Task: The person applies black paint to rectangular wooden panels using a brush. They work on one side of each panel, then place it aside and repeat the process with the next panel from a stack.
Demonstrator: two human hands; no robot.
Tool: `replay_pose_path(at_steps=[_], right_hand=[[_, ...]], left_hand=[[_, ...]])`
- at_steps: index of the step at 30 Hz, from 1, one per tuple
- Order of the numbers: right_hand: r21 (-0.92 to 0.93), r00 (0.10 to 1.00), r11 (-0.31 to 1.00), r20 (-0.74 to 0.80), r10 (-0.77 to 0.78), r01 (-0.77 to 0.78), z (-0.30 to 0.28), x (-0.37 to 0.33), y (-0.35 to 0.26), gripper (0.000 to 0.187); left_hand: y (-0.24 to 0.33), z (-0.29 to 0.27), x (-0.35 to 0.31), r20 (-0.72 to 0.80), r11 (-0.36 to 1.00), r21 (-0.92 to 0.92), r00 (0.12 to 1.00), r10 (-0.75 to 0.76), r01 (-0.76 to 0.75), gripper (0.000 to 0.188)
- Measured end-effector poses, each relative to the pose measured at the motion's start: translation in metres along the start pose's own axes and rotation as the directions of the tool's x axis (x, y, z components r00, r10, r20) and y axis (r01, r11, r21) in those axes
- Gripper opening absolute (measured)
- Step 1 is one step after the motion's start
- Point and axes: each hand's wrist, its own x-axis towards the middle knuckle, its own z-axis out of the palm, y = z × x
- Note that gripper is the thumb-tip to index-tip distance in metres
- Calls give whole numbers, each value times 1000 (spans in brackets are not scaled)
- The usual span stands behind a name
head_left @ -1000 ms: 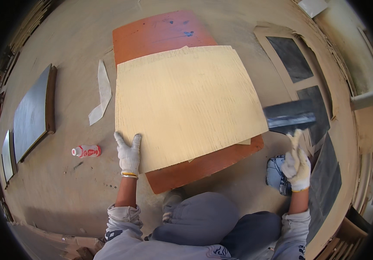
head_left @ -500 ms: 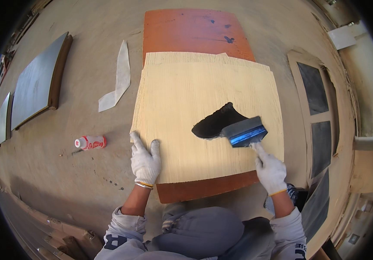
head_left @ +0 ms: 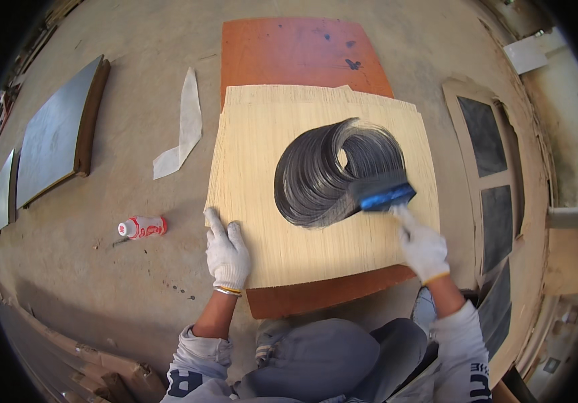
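Observation:
A stack of pale wood-grain sheets (head_left: 289, 255) lies in front of me, its edges slightly fanned. On the top sheet, streaky black paint (head_left: 309, 174) forms a broad ring with a small bare spot of wood inside. My right hand (head_left: 425, 254), in a white knit glove, is closed around the handle of a wide scraper (head_left: 386, 197) with a blue band; motion blurs it. The scraper's edge meets the lower right of the paint. My left hand (head_left: 227, 256), gloved too, lies on the sheet's left edge, thumb and fingers stretched out.
An orange-brown board (head_left: 302, 54) sticks out beneath the stack, far and near. Left on the floor are a white-and-red bottle (head_left: 142, 227), a pale strip (head_left: 185, 127) and a stack of grey panels (head_left: 61, 131). Black-coated panels (head_left: 497, 225) lie to the right.
The thick black puddle has become a wide, streaked ring on the top sheet. My right hand has swept the scraper around through it. My left hand has stayed at the edge.

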Motion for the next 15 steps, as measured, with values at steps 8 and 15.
replay_pose_path(at_steps=[8, 15], right_hand=[[71, 966, 979, 161, -201, 192, 0, 25, -98, 52], [111, 986, 981, 66, 154, -161, -40, 103, -2, 51]], left_hand=[[-8, -8, -1, 10, 1000, -13, 1000, -2, 2, 71], [-8, 9, 0, -40, 998, -4, 997, 63, -64, 76]])
